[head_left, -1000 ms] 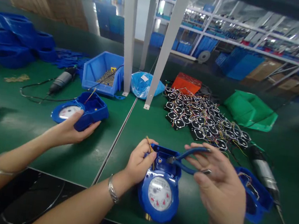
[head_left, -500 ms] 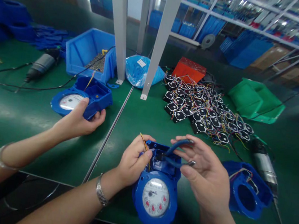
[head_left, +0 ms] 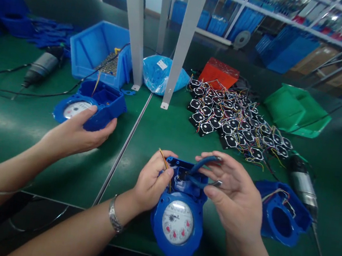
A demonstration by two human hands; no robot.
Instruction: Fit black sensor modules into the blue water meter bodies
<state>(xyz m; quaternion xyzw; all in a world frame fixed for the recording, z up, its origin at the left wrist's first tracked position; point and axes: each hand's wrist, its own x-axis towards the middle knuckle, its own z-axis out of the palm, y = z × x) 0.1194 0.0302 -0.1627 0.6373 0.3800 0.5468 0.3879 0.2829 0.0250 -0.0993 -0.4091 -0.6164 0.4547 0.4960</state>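
My left hand is closed on the upper left side of a blue water meter, its thumb over the housing edge beside thin yellow and brown wires. The meter's white dial faces up, above the table's front edge. My right hand holds blue-handled pliers loosely, the handles spread between fingers and thumb. Their dark head reaches into the open box part of the meter; the jaw tips are hidden there. At the left, a co-worker's hand holds another blue water meter.
Black modules with coloured wires lie heaped beyond my hands. An empty-dialled blue housing and an electric screwdriver lie at right. Behind stand a green bin, a red box, a blue bag, posts and a blue bin.
My hands, the pliers and the meter hold nearly the same pose. The co-worker's hand and its meter appear slightly further left, with the view itself shifted a little.
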